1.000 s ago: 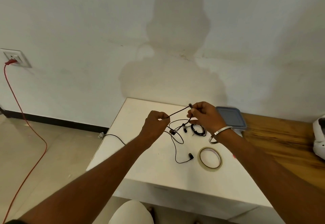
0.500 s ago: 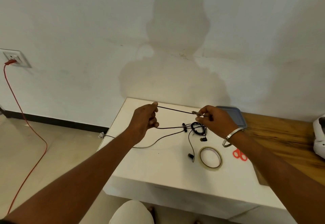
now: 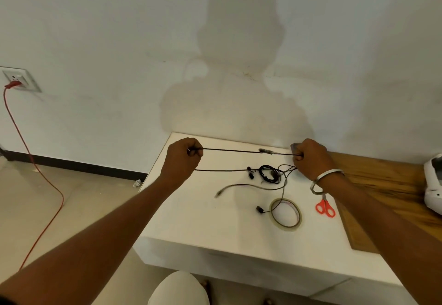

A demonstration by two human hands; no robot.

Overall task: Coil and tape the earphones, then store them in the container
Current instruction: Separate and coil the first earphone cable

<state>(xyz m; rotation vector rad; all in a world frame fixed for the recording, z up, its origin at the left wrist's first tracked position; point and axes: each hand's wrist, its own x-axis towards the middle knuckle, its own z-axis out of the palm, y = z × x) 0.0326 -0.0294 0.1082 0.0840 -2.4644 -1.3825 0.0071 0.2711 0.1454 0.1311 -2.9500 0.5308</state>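
Note:
A black earphone cable (image 3: 234, 150) is stretched taut between my two hands above the white table (image 3: 191, 221). My left hand (image 3: 184, 157) grips one end in a fist at the table's far left corner. My right hand (image 3: 311, 158) grips the other end near the wall. A second strand runs back below, to a coiled earphone bundle (image 3: 269, 173) lying on the table. One loose earbud (image 3: 259, 209) rests beside the tape roll (image 3: 285, 213). The grey container (image 3: 293, 146) is almost wholly hidden behind my right hand.
Red-handled scissors (image 3: 324, 206) lie right of the tape. A wooden surface (image 3: 382, 189) adjoins the table on the right, with a white device (image 3: 434, 182) at its edge. A red cord (image 3: 31, 161) runs from a wall socket (image 3: 18, 79) down across the floor.
My hands have drawn apart, the left going left and the right going right, pulling the cable out long and straight. The scissors have come into view.

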